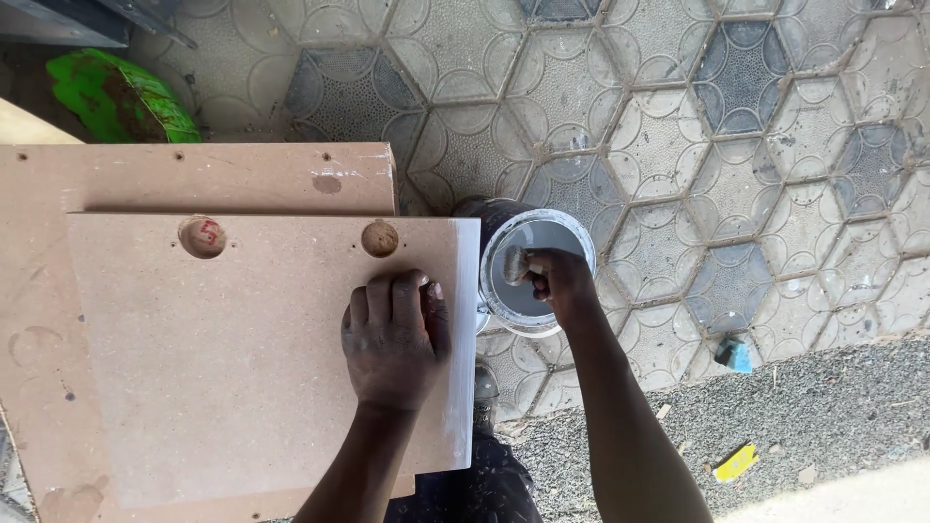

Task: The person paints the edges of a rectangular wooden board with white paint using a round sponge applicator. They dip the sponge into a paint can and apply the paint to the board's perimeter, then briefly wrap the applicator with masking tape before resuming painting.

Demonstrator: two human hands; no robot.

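view from above, looking down at paved ground. left hand (390, 334) flat, fingers spread, pressing on top brown board (262, 358), near its white-coated right edge (465, 339). right hand (557, 281) closed around brush (516, 263), bristles dipped in open paint can (536, 271) of grey-white paint. can stands on ground just right of board edge, touching or nearly so. edge runs away from person; right hand nearer it. second board (194, 179) beneath. green object (121, 97) far left. nothing between can and edge.
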